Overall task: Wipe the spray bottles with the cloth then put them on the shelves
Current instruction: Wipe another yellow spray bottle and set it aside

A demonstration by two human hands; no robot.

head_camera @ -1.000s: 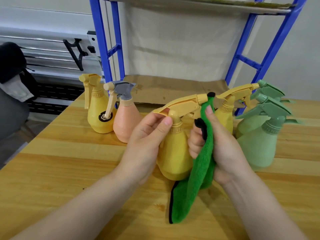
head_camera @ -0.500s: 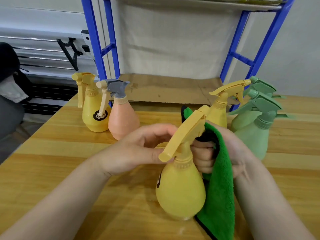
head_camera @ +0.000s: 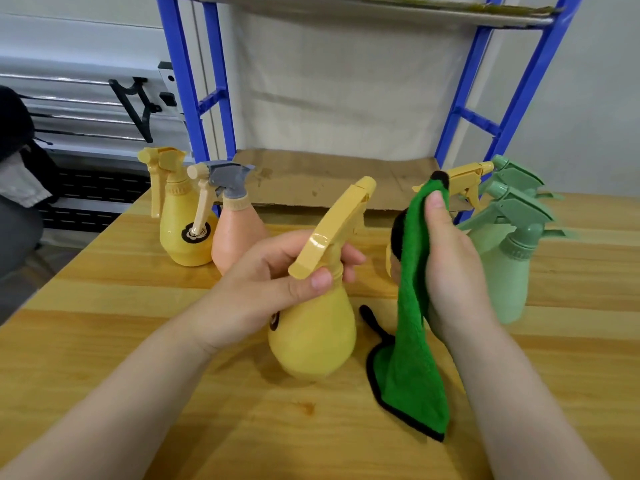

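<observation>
My left hand (head_camera: 277,275) grips a yellow spray bottle (head_camera: 313,337) by its neck, just under the trigger head, and the bottle tilts above the wooden table (head_camera: 104,341). My right hand (head_camera: 450,271) holds a green cloth (head_camera: 410,358) with a black edge; the cloth hangs down to the right of the bottle, apart from it. The blue shelf rack (head_camera: 194,98) stands behind the table, with a cardboard-lined shelf (head_camera: 329,178) at table height.
A yellow bottle (head_camera: 181,223) and a peach bottle with a grey head (head_camera: 232,233) stand at the back left. Another yellow bottle (head_camera: 467,178) and two green bottles (head_camera: 502,268) stand at the right, partly behind my right hand.
The cloth has come off the bottle's head and moved right with my right hand. My left hand now grips the neck and has tilted the bottle.
</observation>
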